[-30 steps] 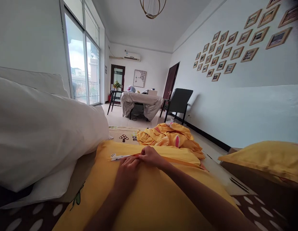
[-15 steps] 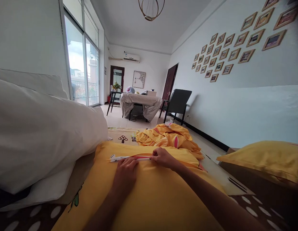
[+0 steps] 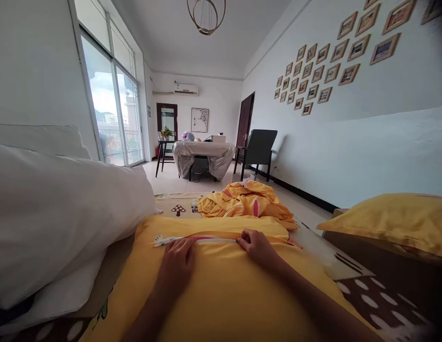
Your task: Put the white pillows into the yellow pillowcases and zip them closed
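Note:
A yellow pillow in its case (image 3: 221, 285) lies in front of me on the bed. My left hand (image 3: 176, 263) rests flat on its far end, fingers together, pressing down just under the white and red zipper edge (image 3: 196, 240). My right hand (image 3: 256, 247) sits to the right along the same edge, its fingers pinched at the zipper line; what they grip is too small to name.
A big white pillow (image 3: 57, 213) fills the left. A crumpled yellow cloth (image 3: 242, 202) lies beyond the pillow. Another yellow pillow (image 3: 392, 221) sits at the right. Farther off are a draped table (image 3: 203, 154), a dark chair (image 3: 258, 149) and a glass door (image 3: 110, 118).
My right hand has slid to the right along the zipper edge, away from my left hand. The left hand has stayed pressing in place. The view has shifted slightly.

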`<state>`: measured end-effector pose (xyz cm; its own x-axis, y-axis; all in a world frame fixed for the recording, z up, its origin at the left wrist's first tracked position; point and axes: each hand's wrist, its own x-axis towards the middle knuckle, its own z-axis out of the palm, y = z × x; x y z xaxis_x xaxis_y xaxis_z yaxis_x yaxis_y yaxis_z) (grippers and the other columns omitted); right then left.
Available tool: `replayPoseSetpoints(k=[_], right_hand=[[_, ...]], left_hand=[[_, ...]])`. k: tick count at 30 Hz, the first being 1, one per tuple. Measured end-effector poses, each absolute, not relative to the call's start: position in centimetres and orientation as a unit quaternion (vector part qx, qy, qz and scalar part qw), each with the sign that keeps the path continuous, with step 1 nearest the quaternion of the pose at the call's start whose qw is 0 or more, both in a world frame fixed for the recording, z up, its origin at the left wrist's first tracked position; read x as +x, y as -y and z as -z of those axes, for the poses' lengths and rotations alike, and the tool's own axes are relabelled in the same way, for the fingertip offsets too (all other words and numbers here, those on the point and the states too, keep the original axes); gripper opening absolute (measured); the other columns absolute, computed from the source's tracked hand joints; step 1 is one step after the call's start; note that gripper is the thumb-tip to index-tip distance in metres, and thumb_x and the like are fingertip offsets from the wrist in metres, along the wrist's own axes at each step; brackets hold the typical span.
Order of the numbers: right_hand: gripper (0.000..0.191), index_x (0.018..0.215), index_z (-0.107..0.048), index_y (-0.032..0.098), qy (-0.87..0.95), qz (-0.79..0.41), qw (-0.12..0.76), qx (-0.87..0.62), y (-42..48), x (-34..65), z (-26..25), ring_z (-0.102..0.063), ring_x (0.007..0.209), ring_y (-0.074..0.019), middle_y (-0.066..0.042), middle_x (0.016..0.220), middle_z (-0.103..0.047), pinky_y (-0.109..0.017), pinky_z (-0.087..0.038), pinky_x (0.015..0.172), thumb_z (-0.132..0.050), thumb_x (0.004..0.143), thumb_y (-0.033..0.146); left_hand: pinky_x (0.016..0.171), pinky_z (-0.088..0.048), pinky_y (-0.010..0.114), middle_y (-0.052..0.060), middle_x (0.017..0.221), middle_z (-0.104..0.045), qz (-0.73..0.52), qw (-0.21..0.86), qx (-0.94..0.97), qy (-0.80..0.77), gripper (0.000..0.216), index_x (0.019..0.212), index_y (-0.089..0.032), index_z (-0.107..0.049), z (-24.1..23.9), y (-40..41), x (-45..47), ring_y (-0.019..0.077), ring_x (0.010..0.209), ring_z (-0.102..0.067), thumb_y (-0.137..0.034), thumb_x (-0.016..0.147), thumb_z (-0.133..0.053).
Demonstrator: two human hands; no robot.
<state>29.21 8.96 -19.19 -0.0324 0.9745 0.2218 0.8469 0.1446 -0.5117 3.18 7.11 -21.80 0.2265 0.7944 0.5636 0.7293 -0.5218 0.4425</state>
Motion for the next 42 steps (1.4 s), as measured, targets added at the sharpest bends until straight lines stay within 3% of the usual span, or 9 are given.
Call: replayPoseSetpoints(k=[6,9,14,18,22,26,33,37,42], right_hand=[[0.022,0.066,-0.055,0.018,0.731,-0.149,0.299,-0.595,-8.3,32.8,19.7,-0.051,0.062,-0.0142,-0.003,0.066,-0.062,-0.026,-0.032,0.06,-0.053,0.082,0.033],[0.023,0.066,-0.055,0.017,0.738,-0.154,0.331,-0.568,-8.0,33.3,20.7,-0.049,0.062,-0.0139,-0.002,0.065,-0.06,-0.026,-0.033,0.061,-0.051,0.083,0.032],[0.022,0.07,-0.057,0.017,0.723,-0.105,0.387,-0.562,-7.1,33.2,22.1,-0.05,0.073,-0.0161,-0.002,0.069,-0.062,-0.03,-0.032,0.076,-0.051,0.086,0.031],[0.021,0.07,-0.057,0.017,0.715,-0.046,0.401,-0.57,-6.3,33.9,22.4,-0.048,0.073,-0.0161,-0.002,0.07,-0.061,-0.031,-0.028,0.076,-0.051,0.088,0.026],[0.021,0.068,-0.056,0.016,0.703,0.001,0.4,-0.587,-6.0,34.9,22.3,-0.048,0.075,-0.0172,-0.003,0.07,-0.059,-0.031,-0.025,0.074,-0.05,0.087,0.022],[0.018,0.067,-0.055,0.017,0.689,-0.017,0.392,-0.609,-6.1,35.4,22.3,-0.048,0.073,-0.0165,-0.003,0.069,-0.059,-0.03,-0.026,0.071,-0.048,0.084,0.015],[0.016,0.065,-0.053,0.017,0.685,-0.06,0.346,-0.639,-6.2,37.3,21.6,-0.049,0.073,-0.0167,-0.003,0.07,-0.06,-0.029,-0.029,0.07,-0.052,0.081,0.018],[0.017,0.064,-0.052,0.018,0.691,-0.109,0.315,-0.642,-6.1,39.1,20.6,-0.051,0.072,-0.0156,-0.001,0.069,-0.06,-0.028,-0.032,0.07,-0.056,0.079,0.024],[0.02,0.063,-0.054,0.018,0.677,-0.148,0.306,-0.653,-6.2,41.2,19.8,-0.05,0.064,-0.0136,0.0,0.064,-0.058,-0.025,-0.034,0.062,-0.055,0.078,0.031]], left_hand=[[0.097,-0.038,0.044,0.004,0.12,-0.062,-0.287,0.002,0.817,-0.501,0.032,0.115,-0.025,-0.061,20.9,-6.4,3.6,0.0216,0.111,-0.055,-0.031,0.096,-0.036],[0.096,-0.04,0.046,0.007,0.118,-0.062,-0.2,-0.041,0.821,-0.533,0.031,0.113,-0.022,-0.061,19.6,-5.6,4.8,0.0239,0.112,-0.055,-0.025,0.096,-0.036],[0.089,-0.046,0.043,0.01,0.103,-0.065,-0.075,-0.084,0.858,-0.501,0.032,0.096,-0.015,-0.065,16.4,-4.2,10.9,0.0252,0.098,-0.059,-0.006,0.086,-0.035],[0.084,-0.05,0.04,0.011,0.097,-0.066,-0.016,-0.06,0.923,-0.38,0.028,0.095,-0.013,-0.064,14.9,-4.6,17.6,0.0253,0.092,-0.062,-0.006,0.08,-0.042],[0.077,-0.052,0.043,0.015,0.094,-0.067,0.031,-0.071,0.92,-0.383,0.027,0.093,-0.011,-0.066,14.2,-6.5,21.6,0.0296,0.089,-0.064,-0.008,0.08,-0.042],[0.069,-0.052,0.039,0.014,0.091,-0.067,0.002,-0.056,0.929,-0.366,0.024,0.093,-0.013,-0.064,14.3,-8.6,22.8,0.0279,0.084,-0.065,-0.012,0.083,-0.042],[0.078,-0.045,0.033,0.009,0.098,-0.062,-0.157,-0.01,0.931,-0.329,0.014,0.092,-0.015,-0.058,18.2,-11.3,23.1,0.0222,0.092,-0.057,-0.021,0.088,-0.046],[0.066,-0.037,0.026,0.003,0.082,-0.061,-0.2,0.084,0.91,-0.354,0.021,0.079,-0.017,-0.053,20.6,-12.3,23.0,0.0156,0.076,-0.055,-0.028,0.094,-0.043],[0.059,-0.027,0.027,0.0,0.078,-0.061,-0.229,0.092,0.896,-0.371,0.025,0.081,-0.019,-0.054,21.3,-12.4,23.0,0.0132,0.066,-0.051,-0.032,0.096,-0.039]])
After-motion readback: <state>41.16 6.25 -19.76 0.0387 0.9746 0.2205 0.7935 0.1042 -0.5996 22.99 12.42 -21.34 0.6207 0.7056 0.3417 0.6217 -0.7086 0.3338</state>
